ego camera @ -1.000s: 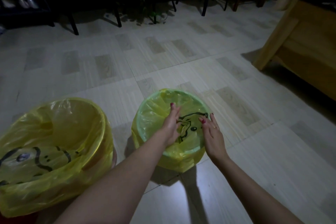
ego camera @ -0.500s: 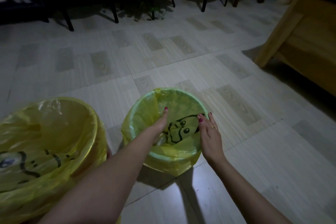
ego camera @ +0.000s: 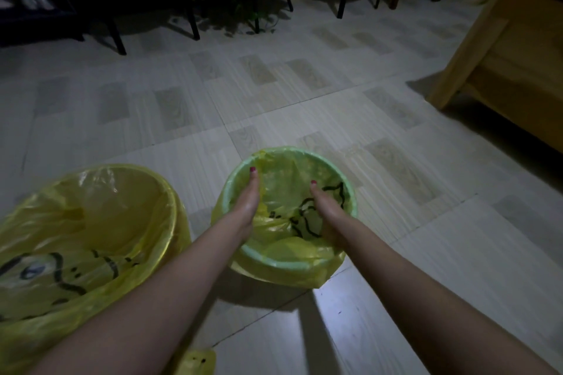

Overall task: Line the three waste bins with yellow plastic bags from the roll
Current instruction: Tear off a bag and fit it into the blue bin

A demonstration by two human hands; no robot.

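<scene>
In the head view I press both hands, left hand (ego camera: pixel 248 201) and right hand (ego camera: pixel 327 210), fingers straight, inside the bag (ego camera: pixel 286 192) of the green bin (ego camera: pixel 274 262), the big bin (ego camera: pixel 91 222) is already lined, and a third I do not see.

Small green bin (ego camera: pixel 275 263) upright on floor, centre of view; yellow bag (ego camera: pixel 300 272) with black cartoon print lines it, edge folded over rim all round, loose film hanging down outside near wall; bag interior crumpled. Large bin (ego camera: pixel 179 210) at left, well apart from small one, upright; its yellow bag (ego camera: pixel 76 253) also folded over rim, black printed face on near side. Yellow bag piece (ego camera: pixel 195 362) on floor at bottom edge.
</scene>
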